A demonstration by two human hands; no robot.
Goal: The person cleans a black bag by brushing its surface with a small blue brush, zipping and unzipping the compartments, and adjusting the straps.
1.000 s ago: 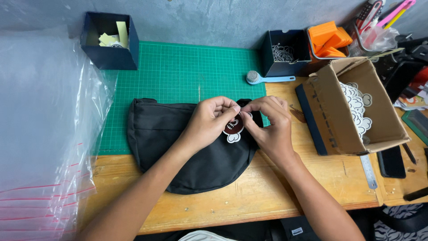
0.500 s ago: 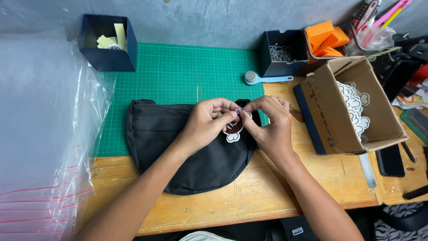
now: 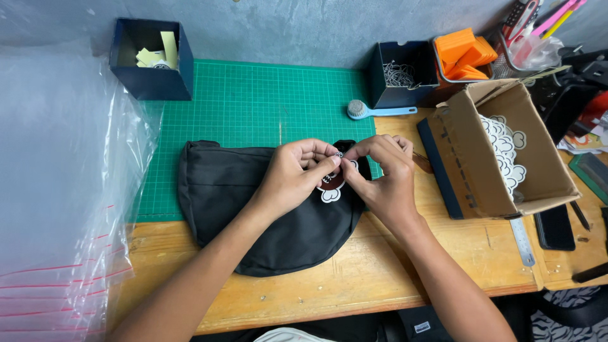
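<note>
1. Wooden tabletop (image 3: 354,272) under our head camera carries a green cutting mat (image 3: 253,101) and a black pouch (image 3: 253,202).
2. Our left hand (image 3: 294,174) and right hand (image 3: 380,174) meet fingertip to fingertip, pinching a small metal ring (image 3: 339,154) above the brown-and-white charm (image 3: 331,183) on the pouch.
3. We judge the ring could slip if pinched unevenly.
4. A cardboard box (image 3: 544,171) crowds the right; plastic bags (image 3: 57,190) hem in the left.

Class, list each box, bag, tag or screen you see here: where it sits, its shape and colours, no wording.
Cardboard box: right, brown, open, holding white cut-outs.
Navy box: top left, square, yellow slips inside.
Second navy box: top centre, wire bits inside.
Plastic bags: left, clear, red lines.
Tag: between the hands, brown and white.
</note>
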